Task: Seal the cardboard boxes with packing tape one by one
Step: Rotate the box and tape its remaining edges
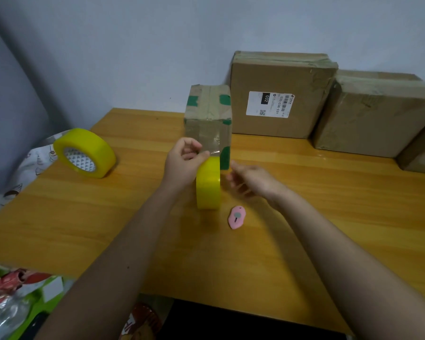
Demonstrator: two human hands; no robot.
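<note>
Both forearms reach forward over the wooden surface (pixel 304 182). The left hand (pixel 182 163) has its grip closed, thumb and fingers pinching the free end of clear tape (pixel 212 146) against the small cardboard box (pixel 207 119), which stands upright with green patches at its corners. The right hand (pixel 250 180) is blurred, fingers spread apart and holding nothing. Between the hands a yellow tape roll (pixel 208 184) stands on edge, just below the left grip. A pink cutter (pixel 236 217) lies near. A second yellow roll (pixel 85 153) lies far left; larger taped boxes (pixel 280 94) stand behind.
</note>
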